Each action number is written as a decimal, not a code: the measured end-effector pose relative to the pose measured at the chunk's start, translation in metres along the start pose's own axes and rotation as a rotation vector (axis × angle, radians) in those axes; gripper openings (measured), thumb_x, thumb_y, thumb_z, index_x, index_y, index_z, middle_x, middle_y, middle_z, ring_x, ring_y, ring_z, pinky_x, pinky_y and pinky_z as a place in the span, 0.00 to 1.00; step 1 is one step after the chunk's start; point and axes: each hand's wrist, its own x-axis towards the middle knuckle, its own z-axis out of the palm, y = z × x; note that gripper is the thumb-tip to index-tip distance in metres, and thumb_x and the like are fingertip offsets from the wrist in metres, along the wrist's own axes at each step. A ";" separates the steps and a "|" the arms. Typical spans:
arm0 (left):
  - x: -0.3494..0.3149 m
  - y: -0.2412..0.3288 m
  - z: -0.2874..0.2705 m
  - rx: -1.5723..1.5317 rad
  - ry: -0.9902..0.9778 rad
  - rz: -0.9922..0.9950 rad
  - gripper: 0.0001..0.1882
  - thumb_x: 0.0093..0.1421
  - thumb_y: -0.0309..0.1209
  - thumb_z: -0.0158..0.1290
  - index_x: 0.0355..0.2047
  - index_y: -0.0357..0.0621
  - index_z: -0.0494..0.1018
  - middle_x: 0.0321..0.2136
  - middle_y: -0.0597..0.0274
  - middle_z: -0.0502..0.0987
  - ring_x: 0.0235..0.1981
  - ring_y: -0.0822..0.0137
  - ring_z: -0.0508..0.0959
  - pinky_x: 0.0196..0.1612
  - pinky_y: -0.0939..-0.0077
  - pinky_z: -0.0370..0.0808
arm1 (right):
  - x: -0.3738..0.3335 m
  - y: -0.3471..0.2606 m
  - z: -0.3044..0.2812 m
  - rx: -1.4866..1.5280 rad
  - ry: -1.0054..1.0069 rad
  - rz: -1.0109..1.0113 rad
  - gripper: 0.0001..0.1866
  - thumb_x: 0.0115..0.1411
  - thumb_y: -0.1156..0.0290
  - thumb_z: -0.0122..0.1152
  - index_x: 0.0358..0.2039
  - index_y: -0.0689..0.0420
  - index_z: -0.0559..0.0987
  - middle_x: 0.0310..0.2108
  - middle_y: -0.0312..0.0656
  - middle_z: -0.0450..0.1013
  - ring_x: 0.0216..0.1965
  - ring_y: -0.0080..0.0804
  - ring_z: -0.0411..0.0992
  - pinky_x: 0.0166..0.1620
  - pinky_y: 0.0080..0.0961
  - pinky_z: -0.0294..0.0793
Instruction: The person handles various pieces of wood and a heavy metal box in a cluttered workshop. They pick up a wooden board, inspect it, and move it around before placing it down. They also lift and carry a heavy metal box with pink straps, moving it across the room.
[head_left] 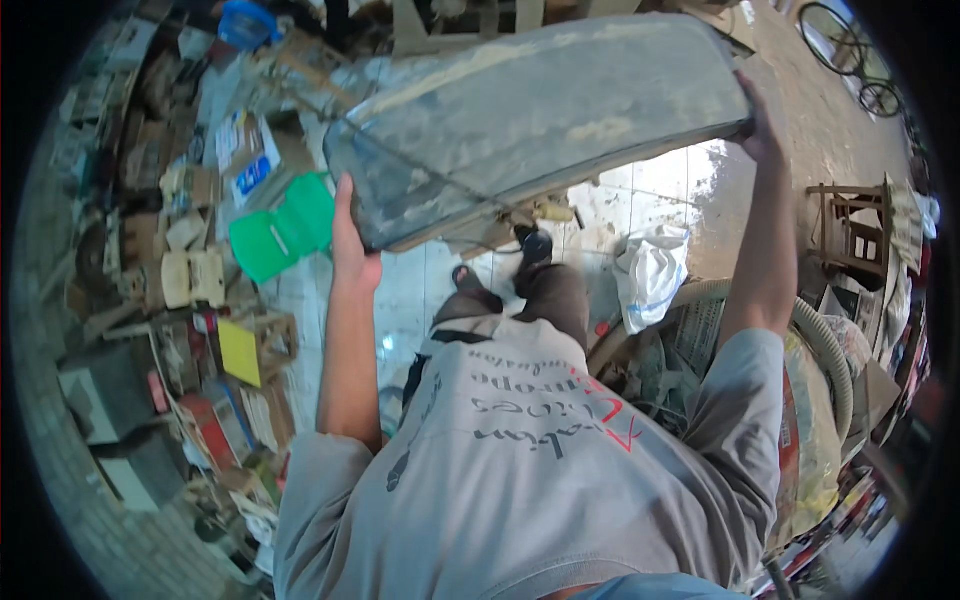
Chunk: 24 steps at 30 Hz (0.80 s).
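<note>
A long grey padded seat (pixel 540 110) with rounded corners and dusty, pale patches is held up in front of me, tilted so that its right end is farther off. What looks like a thin dark cord runs across its left part. My left hand (pixel 352 238) grips the near left end, thumb up along the side. At the far right end, my right hand (pixel 762 125) is closed round the edge, its fingers partly hidden behind the seat. Just left of my left hand is a bright green plastic container (pixel 283 228), partly covered by the seat.
White tiles (pixel 400 300) lie under my feet. A white sack (pixel 652 275) stands right of my legs, beside a ribbed hose (pixel 828 350). Boxes and clutter line the left, with a yellow panel (pixel 239 352). A wooden stool (pixel 855 232) and a bicycle (pixel 835 38) are at right.
</note>
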 end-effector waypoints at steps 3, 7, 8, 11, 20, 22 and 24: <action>-0.006 0.001 0.002 -0.012 0.007 0.044 0.28 0.57 0.47 0.51 0.52 0.44 0.64 0.51 0.63 0.68 0.51 0.64 0.67 0.54 0.68 0.62 | 0.014 0.000 -0.010 -0.082 -0.063 0.025 0.40 0.47 0.36 0.55 0.53 0.52 0.67 0.47 0.41 0.69 0.44 0.33 0.72 0.40 0.39 0.76; -0.009 -0.011 -0.006 -0.059 -0.059 0.047 0.27 0.57 0.47 0.51 0.52 0.45 0.64 0.51 0.62 0.68 0.51 0.64 0.67 0.54 0.66 0.62 | 0.012 0.000 -0.009 -0.086 -0.043 -0.007 0.42 0.46 0.35 0.56 0.53 0.53 0.67 0.48 0.43 0.67 0.48 0.35 0.68 0.42 0.39 0.75; -0.013 -0.013 -0.004 -0.042 -0.047 0.072 0.28 0.57 0.48 0.51 0.53 0.46 0.63 0.51 0.61 0.68 0.52 0.63 0.67 0.54 0.66 0.63 | 0.014 0.001 -0.009 -0.074 -0.038 -0.033 0.42 0.45 0.36 0.57 0.53 0.53 0.67 0.48 0.43 0.67 0.48 0.36 0.68 0.42 0.39 0.75; -0.025 -0.013 0.004 -0.049 0.033 -0.004 0.29 0.57 0.48 0.51 0.54 0.47 0.62 0.51 0.61 0.68 0.52 0.63 0.67 0.54 0.65 0.63 | 0.009 0.006 -0.009 -0.019 -0.026 -0.027 0.40 0.46 0.39 0.59 0.53 0.53 0.66 0.46 0.45 0.67 0.48 0.36 0.67 0.45 0.44 0.71; -0.003 -0.019 -0.006 -0.129 0.057 0.101 0.28 0.55 0.46 0.54 0.50 0.41 0.65 0.49 0.59 0.69 0.50 0.61 0.68 0.53 0.65 0.64 | -0.006 0.014 -0.010 -0.012 -0.006 -0.002 0.41 0.47 0.37 0.56 0.54 0.53 0.64 0.50 0.45 0.64 0.50 0.37 0.65 0.47 0.43 0.69; -0.003 -0.018 -0.008 -0.122 0.060 0.098 0.27 0.55 0.46 0.54 0.49 0.40 0.67 0.47 0.58 0.70 0.49 0.62 0.69 0.53 0.66 0.64 | -0.013 0.017 -0.007 0.008 0.016 0.005 0.40 0.47 0.38 0.56 0.55 0.51 0.64 0.51 0.45 0.64 0.51 0.37 0.64 0.48 0.43 0.68; -0.001 -0.013 -0.007 -0.126 0.063 0.097 0.26 0.56 0.45 0.54 0.48 0.39 0.68 0.46 0.58 0.72 0.48 0.63 0.70 0.52 0.66 0.65 | -0.019 0.018 -0.007 0.039 0.023 0.027 0.39 0.48 0.39 0.56 0.56 0.49 0.63 0.53 0.43 0.62 0.53 0.38 0.63 0.50 0.45 0.66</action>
